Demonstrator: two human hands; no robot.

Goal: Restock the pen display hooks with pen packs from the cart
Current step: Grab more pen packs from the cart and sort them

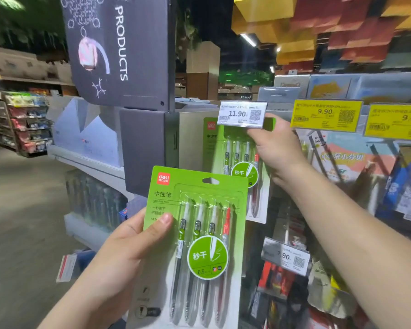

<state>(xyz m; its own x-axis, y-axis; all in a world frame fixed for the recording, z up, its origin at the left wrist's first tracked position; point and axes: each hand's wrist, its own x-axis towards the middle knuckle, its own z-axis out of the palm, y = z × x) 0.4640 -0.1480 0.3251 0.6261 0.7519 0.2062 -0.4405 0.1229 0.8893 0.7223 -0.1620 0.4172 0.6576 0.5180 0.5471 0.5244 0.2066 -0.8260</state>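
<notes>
My left hand (131,243) grips a green pen pack (195,236) by its left edge, thumb across the front, holding it upright in front of the display. A second green pen pack (235,160) hangs on the display under a white price tag (242,114) marked 11.90. My right hand (274,148) is raised to that hanging pack, its fingers curled around the pack's top right corner just under the tag. The hook itself is hidden behind the tag and my hand.
Yellow price tags (326,116) and stationery packs (349,160) fill the display to the right. A lower white tag (286,256) marked 7.90 juts out below. A grey sign post (142,148) stands left of the hooks, with an open aisle floor (22,222) beyond.
</notes>
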